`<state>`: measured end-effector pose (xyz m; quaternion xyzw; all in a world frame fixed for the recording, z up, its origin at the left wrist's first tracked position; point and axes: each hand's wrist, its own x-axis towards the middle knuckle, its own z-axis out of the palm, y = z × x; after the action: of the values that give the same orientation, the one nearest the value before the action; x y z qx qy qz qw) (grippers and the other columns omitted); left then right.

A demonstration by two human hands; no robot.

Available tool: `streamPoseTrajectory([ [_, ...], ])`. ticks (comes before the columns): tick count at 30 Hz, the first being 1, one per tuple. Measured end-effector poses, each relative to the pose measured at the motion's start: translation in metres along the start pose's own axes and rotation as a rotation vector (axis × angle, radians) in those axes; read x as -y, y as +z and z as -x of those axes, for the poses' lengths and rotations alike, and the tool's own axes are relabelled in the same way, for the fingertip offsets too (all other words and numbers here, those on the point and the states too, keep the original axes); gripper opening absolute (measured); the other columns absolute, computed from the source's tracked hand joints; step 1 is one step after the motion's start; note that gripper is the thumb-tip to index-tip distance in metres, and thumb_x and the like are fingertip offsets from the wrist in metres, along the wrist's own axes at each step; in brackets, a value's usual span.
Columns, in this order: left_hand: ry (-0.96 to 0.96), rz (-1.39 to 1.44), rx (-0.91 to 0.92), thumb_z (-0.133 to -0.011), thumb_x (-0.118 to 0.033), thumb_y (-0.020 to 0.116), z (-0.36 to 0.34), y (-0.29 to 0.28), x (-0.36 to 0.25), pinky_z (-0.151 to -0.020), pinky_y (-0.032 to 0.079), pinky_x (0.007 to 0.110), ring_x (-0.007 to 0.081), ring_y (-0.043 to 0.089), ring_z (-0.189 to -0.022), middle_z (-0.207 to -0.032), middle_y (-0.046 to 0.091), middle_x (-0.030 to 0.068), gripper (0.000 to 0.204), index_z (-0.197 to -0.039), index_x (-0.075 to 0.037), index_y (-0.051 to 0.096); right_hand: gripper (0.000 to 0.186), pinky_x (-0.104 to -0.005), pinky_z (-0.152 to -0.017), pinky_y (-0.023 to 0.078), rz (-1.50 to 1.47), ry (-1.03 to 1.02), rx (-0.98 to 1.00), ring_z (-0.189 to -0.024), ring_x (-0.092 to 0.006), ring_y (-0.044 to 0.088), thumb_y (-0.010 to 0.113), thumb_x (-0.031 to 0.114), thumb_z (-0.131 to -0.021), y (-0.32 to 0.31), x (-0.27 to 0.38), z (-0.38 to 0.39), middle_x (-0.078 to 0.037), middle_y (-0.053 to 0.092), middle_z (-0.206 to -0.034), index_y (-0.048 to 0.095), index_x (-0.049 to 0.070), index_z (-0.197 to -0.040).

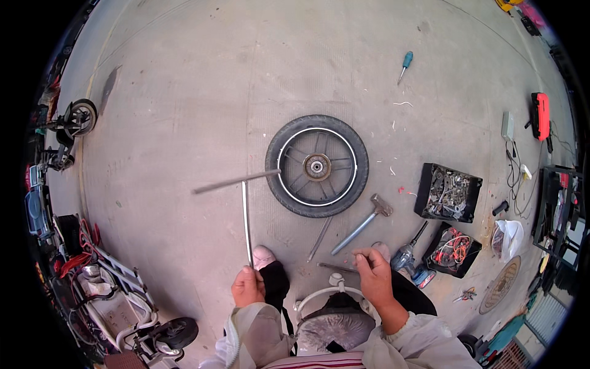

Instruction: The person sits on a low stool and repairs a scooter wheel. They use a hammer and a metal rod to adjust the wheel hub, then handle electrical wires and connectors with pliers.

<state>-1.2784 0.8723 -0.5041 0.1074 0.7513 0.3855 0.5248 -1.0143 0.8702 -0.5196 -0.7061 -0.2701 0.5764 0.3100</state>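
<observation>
My left hand (247,286) is closed round the lower end of a long silver metal bar (246,221). The bar's far end meets a darker metal bar (221,184) lying crosswise; whether the two are joined I cannot tell. That crosswise bar reaches the left side of a spoked wheel with a black tyre (276,190), lying flat on the floor. My right hand (376,275) is closed, thumb and fingers pinched. A short dark metal rod (335,267) ends at this hand; whether the fingers hold it is hidden.
Right of the wheel's lower edge lies a hammer (355,234), beside another metal bar (319,238). A power drill (405,258), a box of metal parts (423,200) and a smaller box (476,247) sit at right. A screwdriver (406,64) lies farther off. Parked vehicles (126,307) line the left.
</observation>
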Motion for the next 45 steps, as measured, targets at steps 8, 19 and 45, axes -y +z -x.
streamPoseTrajectory([
  [8, 0.421, 0.060, 0.124, -0.102, -0.040, 0.044, 0.007, 0.006, -0.060, -0.038, 0.019, 0.021, 0.0031, 0.024, -0.041, -0.052, 0.029, -0.0067, 0.042, -0.071, -0.011, 0.044, 0.017, -0.0308, -0.065, 0.048, 0.411, -0.533, -0.097, -0.071, -0.0207, 0.059, 0.062, 0.011, -0.089, -0.044, 0.060, 0.015, -0.012, 0.062, -0.086, 0.063, 0.000, -0.101],
  [19, 0.716, 0.156, 0.244, -0.099, -0.047, 0.047, 0.069, 0.012, -0.008, -0.038, 0.016, 0.021, 0.0025, 0.020, -0.043, -0.055, 0.027, -0.0092, 0.041, -0.075, -0.014, 0.045, 0.018, -0.0304, -0.069, 0.048, -0.150, -0.985, -0.468, -0.075, -0.0186, 0.059, 0.059, 0.013, -0.090, -0.142, 0.012, 0.155, -0.012, 0.063, -0.090, 0.063, -0.001, -0.100],
  [45, 0.951, -0.062, 0.436, -0.098, -0.043, 0.053, 0.161, 0.024, -0.025, -0.041, 0.019, 0.020, 0.0011, 0.025, -0.045, -0.055, 0.033, -0.0087, 0.040, -0.075, -0.010, 0.054, 0.023, -0.0203, -0.049, 0.042, -0.611, 0.009, -0.727, -0.059, -0.0065, 0.051, 0.051, 0.018, -0.096, -0.272, -0.423, 0.152, -0.001, 0.056, -0.078, 0.059, 0.003, -0.110],
])
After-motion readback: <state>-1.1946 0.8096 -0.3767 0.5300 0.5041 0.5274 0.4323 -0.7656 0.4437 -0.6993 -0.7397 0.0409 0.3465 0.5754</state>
